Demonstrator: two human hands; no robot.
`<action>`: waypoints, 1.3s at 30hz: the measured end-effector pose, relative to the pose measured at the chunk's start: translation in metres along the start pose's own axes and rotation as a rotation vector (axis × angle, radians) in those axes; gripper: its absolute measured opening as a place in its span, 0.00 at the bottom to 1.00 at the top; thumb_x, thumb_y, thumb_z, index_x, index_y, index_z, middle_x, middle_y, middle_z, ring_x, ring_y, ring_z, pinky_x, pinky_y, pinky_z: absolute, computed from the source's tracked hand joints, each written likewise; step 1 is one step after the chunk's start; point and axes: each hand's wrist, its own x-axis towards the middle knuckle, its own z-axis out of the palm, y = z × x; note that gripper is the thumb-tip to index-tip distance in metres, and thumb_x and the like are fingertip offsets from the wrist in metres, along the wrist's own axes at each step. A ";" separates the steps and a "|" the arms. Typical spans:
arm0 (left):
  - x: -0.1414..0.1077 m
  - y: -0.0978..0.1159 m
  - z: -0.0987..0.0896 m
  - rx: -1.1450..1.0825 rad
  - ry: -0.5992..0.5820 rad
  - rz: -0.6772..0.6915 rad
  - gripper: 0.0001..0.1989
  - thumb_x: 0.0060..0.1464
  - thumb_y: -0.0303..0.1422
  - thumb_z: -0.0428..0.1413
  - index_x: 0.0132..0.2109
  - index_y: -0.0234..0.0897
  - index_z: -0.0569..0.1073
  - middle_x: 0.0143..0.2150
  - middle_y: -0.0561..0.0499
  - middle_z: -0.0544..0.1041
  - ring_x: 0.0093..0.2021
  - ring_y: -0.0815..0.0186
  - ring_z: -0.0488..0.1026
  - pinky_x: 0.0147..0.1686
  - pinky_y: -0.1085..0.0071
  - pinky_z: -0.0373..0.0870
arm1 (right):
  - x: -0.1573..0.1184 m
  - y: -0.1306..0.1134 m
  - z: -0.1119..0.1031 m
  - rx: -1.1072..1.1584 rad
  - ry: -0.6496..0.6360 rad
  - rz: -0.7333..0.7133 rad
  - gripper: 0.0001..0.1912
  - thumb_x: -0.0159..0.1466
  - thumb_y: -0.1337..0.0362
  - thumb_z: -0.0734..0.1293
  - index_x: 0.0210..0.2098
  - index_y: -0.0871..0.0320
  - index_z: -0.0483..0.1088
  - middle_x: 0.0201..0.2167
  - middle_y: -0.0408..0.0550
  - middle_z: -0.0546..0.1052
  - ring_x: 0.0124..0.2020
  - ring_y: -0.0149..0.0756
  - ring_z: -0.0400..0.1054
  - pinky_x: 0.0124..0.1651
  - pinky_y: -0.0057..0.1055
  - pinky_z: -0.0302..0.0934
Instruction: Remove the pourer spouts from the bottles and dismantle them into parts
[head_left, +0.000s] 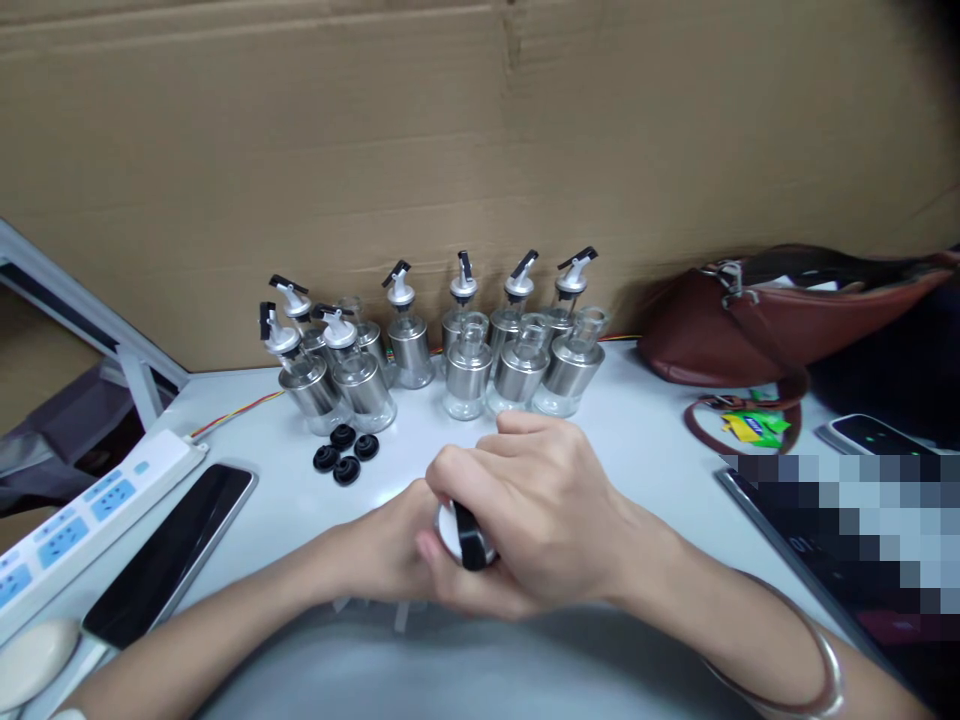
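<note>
My right hand (pixel 536 510) is closed around a pourer top (pixel 452 530) with a black lever, its thumb and forefinger pressed to the sides. Just behind and below, my left hand (pixel 401 540) is curled with its fingers mostly hidden by the right one. Whatever sits under the pourer top is hidden. Beyond the hands stand several glass bottles with metal sleeves. Some, like the bottle (pixel 410 350), carry pourer tops; others, like the front bottle (pixel 469 372), have bare necks. Several black round stoppers (pixel 346 470) lie in a cluster on the table left of my hands.
On the left are a power strip (pixel 97 510), a phone (pixel 176 555) and a pale rounded object (pixel 37 655). A brown bag (pixel 720 335) with a strap stands at right, near a green-yellow packet (pixel 754 428) and a dark-screened device (pixel 810 560). Cardboard (pixel 375 150) walls the back.
</note>
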 end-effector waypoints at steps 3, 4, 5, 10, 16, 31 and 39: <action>-0.002 -0.013 -0.002 0.047 -0.119 0.001 0.02 0.39 0.29 0.53 0.25 0.35 0.69 0.25 0.57 0.66 0.27 0.71 0.66 0.26 0.78 0.64 | -0.002 -0.002 0.001 0.129 -0.066 0.201 0.07 0.57 0.61 0.60 0.30 0.58 0.63 0.12 0.35 0.61 0.13 0.28 0.52 0.22 0.28 0.45; -0.002 -0.018 -0.002 0.062 -0.129 -0.025 0.02 0.38 0.28 0.53 0.26 0.35 0.69 0.26 0.57 0.66 0.27 0.71 0.66 0.27 0.79 0.63 | -0.002 -0.002 0.002 0.177 -0.091 0.280 0.06 0.57 0.61 0.60 0.31 0.58 0.62 0.12 0.34 0.60 0.13 0.27 0.51 0.22 0.27 0.44; -0.003 -0.022 -0.002 0.064 -0.133 -0.047 0.03 0.38 0.26 0.53 0.27 0.35 0.69 0.27 0.57 0.66 0.29 0.71 0.66 0.28 0.79 0.64 | -0.001 -0.003 0.001 0.224 -0.122 0.358 0.06 0.56 0.61 0.61 0.31 0.57 0.61 0.12 0.32 0.58 0.13 0.27 0.50 0.22 0.27 0.44; -0.002 -0.032 -0.002 -0.023 -0.199 0.012 0.07 0.41 0.24 0.57 0.31 0.35 0.69 0.31 0.56 0.69 0.34 0.69 0.68 0.36 0.75 0.68 | 0.005 -0.006 -0.007 0.417 -0.251 0.622 0.08 0.55 0.62 0.63 0.29 0.56 0.57 0.12 0.31 0.54 0.15 0.25 0.46 0.23 0.25 0.41; 0.000 -0.030 -0.001 0.055 -0.185 0.079 0.13 0.45 0.28 0.59 0.41 0.36 0.70 0.35 0.52 0.71 0.39 0.62 0.69 0.42 0.68 0.69 | 0.008 -0.005 -0.011 0.520 -0.320 0.766 0.09 0.57 0.59 0.63 0.28 0.55 0.58 0.15 0.35 0.58 0.18 0.26 0.51 0.21 0.25 0.44; 0.003 -0.045 -0.013 0.299 0.013 0.276 0.21 0.54 0.38 0.58 0.50 0.41 0.58 0.49 0.44 0.64 0.50 0.57 0.65 0.50 0.59 0.65 | 0.011 0.037 -0.018 1.413 -0.007 0.969 0.18 0.56 0.50 0.67 0.25 0.56 0.59 0.17 0.34 0.48 0.15 0.21 0.39 0.18 0.24 0.31; 0.023 -0.071 -0.035 0.607 0.647 0.515 0.24 0.53 0.34 0.60 0.47 0.43 0.51 0.48 0.46 0.56 0.51 0.59 0.62 0.47 0.58 0.66 | 0.010 0.043 -0.047 1.287 0.201 0.868 0.16 0.60 0.51 0.65 0.26 0.55 0.60 0.16 0.34 0.50 0.14 0.21 0.39 0.19 0.26 0.32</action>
